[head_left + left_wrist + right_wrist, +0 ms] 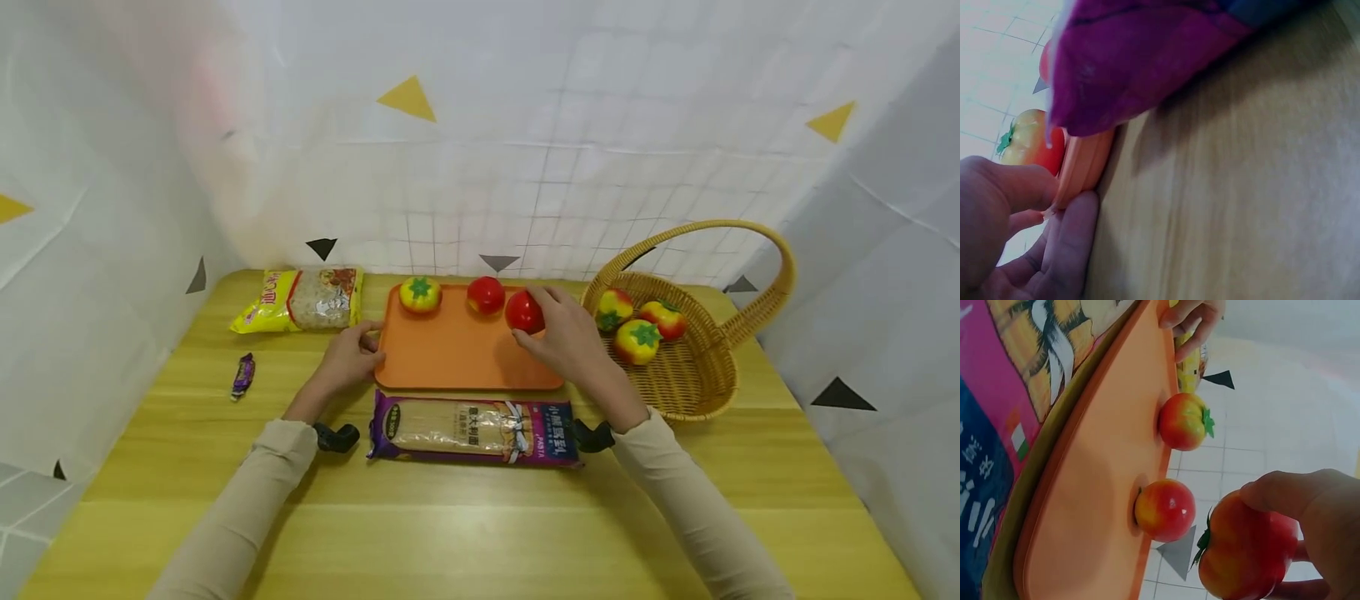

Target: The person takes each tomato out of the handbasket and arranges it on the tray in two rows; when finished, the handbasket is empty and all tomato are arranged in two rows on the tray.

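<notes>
My right hand holds a red tomato over the right end of the orange tray. In the right wrist view, thumb and fingers grip this red-and-yellow tomato, its green leafy top facing the tray. My left hand pinches the tray's left edge; the left wrist view shows the thumb by the rim and fingers against its outer side. A yellow tomato with a green top sits at the tray's back left, and a red one stands near the back middle.
At the right stands a wicker basket with a tall handle and several red-yellow tomatoes. A pasta packet lies in front of the tray. Back left are a yellow food bag and a purple-wrapped candy. White sheeting hangs behind the table.
</notes>
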Available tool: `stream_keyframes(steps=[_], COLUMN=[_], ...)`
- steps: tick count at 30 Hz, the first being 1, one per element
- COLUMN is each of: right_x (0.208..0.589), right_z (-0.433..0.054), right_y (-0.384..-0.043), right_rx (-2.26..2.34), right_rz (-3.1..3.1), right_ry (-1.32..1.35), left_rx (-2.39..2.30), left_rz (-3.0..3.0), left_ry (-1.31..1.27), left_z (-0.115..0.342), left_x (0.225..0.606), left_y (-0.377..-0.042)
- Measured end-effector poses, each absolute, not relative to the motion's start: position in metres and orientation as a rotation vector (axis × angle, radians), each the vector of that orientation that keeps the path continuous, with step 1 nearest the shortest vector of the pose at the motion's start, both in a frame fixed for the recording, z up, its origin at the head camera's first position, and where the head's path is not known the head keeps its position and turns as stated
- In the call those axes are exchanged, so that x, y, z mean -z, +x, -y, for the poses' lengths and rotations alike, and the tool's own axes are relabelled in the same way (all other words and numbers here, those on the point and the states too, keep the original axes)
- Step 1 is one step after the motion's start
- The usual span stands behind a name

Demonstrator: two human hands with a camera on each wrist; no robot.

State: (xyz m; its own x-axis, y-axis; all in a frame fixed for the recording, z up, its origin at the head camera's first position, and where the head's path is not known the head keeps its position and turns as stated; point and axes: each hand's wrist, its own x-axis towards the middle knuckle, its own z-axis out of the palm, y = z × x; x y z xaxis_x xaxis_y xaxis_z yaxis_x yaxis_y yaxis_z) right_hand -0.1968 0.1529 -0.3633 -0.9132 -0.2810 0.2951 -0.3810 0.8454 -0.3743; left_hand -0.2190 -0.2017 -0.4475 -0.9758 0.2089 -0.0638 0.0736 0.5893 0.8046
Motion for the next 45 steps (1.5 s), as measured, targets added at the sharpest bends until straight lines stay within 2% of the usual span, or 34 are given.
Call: stream_keyframes(steps=[45], right_x=[0.392], right_z=[-0.147], right_y=[-0.254], right_rx=[-0.578], right_rz=[2.975], right_ry=[0.272], left_rx=[-1.365], left_rz=[-2.66], left_ry=[0.204], left_z=[0.2], left_x=[0.448], left_y=[-0.218])
